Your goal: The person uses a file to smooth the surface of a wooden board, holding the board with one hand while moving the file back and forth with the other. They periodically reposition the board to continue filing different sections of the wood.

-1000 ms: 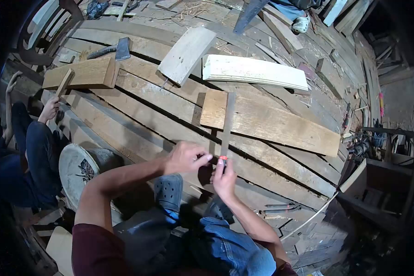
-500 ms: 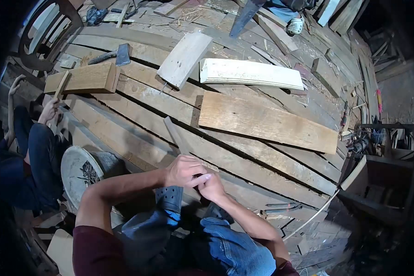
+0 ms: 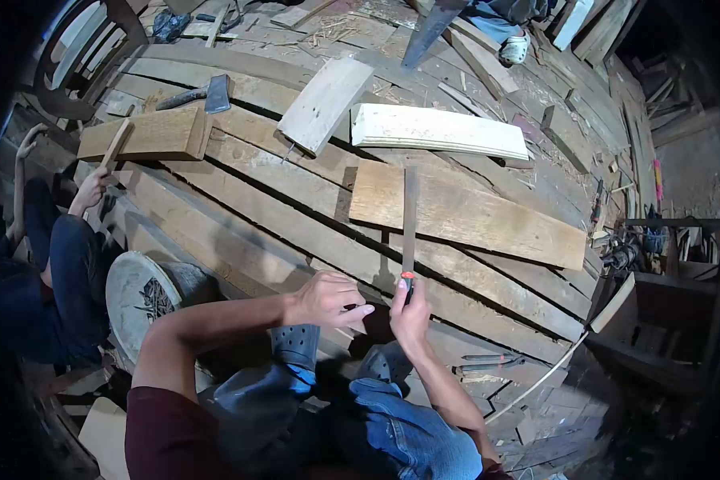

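Note:
My right hand (image 3: 410, 316) is wrapped round the red and black handle of a long flat metal tool, like a file (image 3: 410, 216). The tool's blade points away from me, over a light brown board (image 3: 472, 212). To its left my left hand (image 3: 330, 301) is closed, with a small dark thing between its fingers that I cannot make out. The two hands are apart, above the front planks and over my shoes.
A bucket of nails (image 3: 156, 300) stands at the left, near another person's hand (image 3: 90, 190) holding a wood strip. Beyond lie a hatchet (image 3: 216, 94), a grey board (image 3: 326, 104) and a white board (image 3: 440, 130). Pliers (image 3: 488, 362) lie at the right.
My right hand has moved right, away from my left hand. The metal tool has swung from pointing up-left to pointing straight ahead, and its handle now shows.

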A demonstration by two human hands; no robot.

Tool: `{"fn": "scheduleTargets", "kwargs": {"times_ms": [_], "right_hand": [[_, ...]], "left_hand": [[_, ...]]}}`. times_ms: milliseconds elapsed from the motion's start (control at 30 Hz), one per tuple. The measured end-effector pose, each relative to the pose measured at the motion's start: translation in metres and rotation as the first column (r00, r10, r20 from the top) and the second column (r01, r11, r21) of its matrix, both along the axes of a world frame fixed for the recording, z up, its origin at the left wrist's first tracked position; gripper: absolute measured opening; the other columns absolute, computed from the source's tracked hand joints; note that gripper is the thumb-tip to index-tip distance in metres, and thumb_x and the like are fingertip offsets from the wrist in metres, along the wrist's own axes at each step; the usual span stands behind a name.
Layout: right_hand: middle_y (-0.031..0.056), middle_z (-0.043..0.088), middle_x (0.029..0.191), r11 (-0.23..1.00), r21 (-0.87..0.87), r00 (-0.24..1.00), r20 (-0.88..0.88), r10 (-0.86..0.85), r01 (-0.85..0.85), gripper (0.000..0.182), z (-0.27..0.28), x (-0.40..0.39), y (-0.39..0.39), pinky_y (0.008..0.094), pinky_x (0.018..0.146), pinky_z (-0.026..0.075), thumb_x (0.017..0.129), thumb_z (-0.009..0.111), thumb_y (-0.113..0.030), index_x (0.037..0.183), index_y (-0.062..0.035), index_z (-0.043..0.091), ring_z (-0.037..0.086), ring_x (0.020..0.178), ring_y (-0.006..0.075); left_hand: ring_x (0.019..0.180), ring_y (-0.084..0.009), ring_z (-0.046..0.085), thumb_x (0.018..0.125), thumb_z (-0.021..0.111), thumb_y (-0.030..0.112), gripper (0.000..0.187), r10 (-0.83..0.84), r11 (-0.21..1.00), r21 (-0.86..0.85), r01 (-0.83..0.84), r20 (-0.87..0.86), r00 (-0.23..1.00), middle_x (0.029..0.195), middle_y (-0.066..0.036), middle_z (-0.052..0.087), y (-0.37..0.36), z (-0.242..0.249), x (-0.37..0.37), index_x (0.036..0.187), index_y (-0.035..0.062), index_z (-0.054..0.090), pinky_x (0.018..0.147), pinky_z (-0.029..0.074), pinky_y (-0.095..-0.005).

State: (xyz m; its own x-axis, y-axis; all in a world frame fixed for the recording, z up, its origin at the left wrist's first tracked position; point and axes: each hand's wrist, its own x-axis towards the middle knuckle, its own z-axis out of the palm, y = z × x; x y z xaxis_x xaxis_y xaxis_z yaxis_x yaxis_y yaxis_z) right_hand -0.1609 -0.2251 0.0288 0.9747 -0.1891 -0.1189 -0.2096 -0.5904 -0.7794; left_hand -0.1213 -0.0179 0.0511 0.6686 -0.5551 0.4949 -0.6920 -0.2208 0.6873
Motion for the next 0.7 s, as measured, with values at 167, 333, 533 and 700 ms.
{"fn": "scheduleTargets", "kwargs": {"times_ms": [167,333,533,700], "right_hand": [[0.0282,0.063,0.070,0.994,0.052,0.995,-0.033,0.098,-0.096,0.021,0.008,0.004,0.017,0.0544,0.054,0.048,0.104,0.054,-0.021,0.105,-0.0006,0.057,0.064,0.065,0.0509],[0.0310,0.065,0.075,0.952,0.113,0.954,-0.067,0.292,-0.283,0.022,0.019,0.010,0.028,0.0548,0.063,0.051,0.100,0.058,-0.019,0.110,0.0003,0.059,0.066,0.074,0.0510],[0.0291,0.068,0.085,0.957,0.126,0.965,0.043,0.260,-0.263,0.022,0.023,-0.002,0.024,0.0508,0.068,0.056,0.098,0.060,-0.017,0.113,-0.0011,0.065,0.068,0.081,0.0477],[0.0248,0.068,0.077,0.998,0.049,0.998,-0.040,0.050,-0.048,0.023,0.016,-0.002,0.006,0.0489,0.060,0.052,0.100,0.059,-0.020,0.112,-0.0014,0.064,0.069,0.071,0.0443]], "left_hand": [[0.056,-0.0253,0.062,0.081,0.081,0.017,0.019,0.000,1.000,-0.005,0.000,0.003,1.000,0.065,-0.007,0.063,0.002,-0.004,0.001,0.074,0.0059,0.067,0.052,0.050,-0.0356],[0.057,-0.0266,0.062,0.082,0.079,0.017,0.017,-0.003,1.000,-0.001,0.003,0.004,1.000,0.066,-0.008,0.063,0.002,-0.001,0.006,0.078,0.0058,0.068,0.052,0.049,-0.0369],[0.059,-0.0287,0.062,0.082,0.079,0.018,0.018,0.149,0.988,-0.019,-0.151,-0.070,0.986,0.069,-0.010,0.063,0.002,-0.002,0.015,0.081,0.0045,0.068,0.054,0.050,-0.0382],[0.061,-0.0293,0.064,0.084,0.077,0.018,0.019,0.276,0.961,0.018,-0.277,-0.159,0.948,0.070,-0.012,0.064,0.002,0.002,0.026,0.078,0.0033,0.066,0.057,0.050,-0.0387]]}}
